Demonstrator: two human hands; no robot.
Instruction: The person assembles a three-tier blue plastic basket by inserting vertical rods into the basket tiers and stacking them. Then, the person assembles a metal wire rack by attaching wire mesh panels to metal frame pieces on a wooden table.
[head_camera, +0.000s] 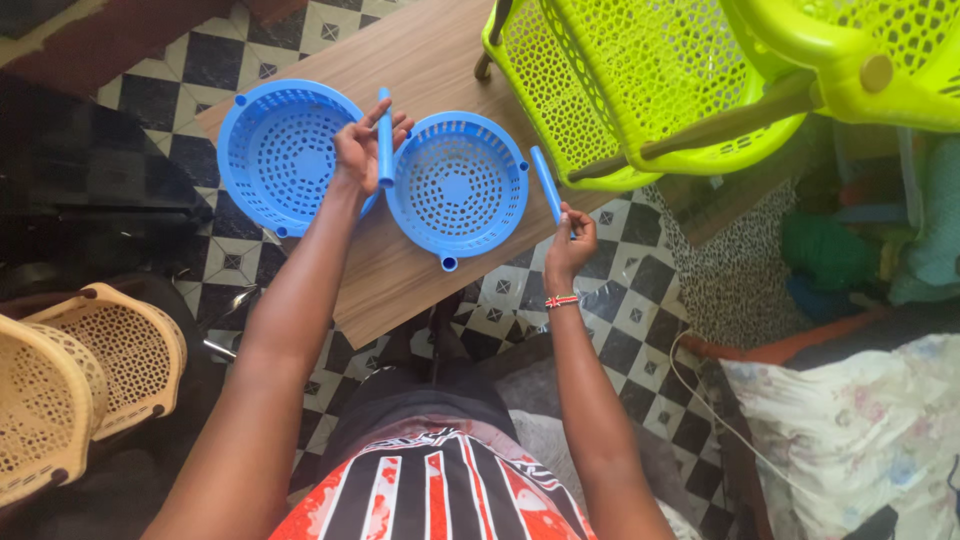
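The left hand (362, 145) has its grip closed around a blue tube (385, 138), fingers wrapped about its middle so it stands nearly upright in the frame, just above the gap between the two baskets. The right hand (572, 240) pinches the lower end of a second blue tube (546, 183) between thumb and fingertips; that tube slants up and left toward the rim of the nearer basket.

In the head view, both blue perforated baskets lie open side up on the wooden bench (420, 60) at upper centre. The left blue basket (280, 150) sits partly under the left hand, and the right blue basket (458, 185) lies between the two hands, with a small socket-like stub at its lower rim. Whether the tubes have plugs at their ends is hard to tell from this height.

Judging by the stub, seating a tube cleanly would call for holding it near its end and lining it straight with the socket.

Lime-green baskets (640, 80) fill the upper right, beige baskets (80, 370) the lower left.
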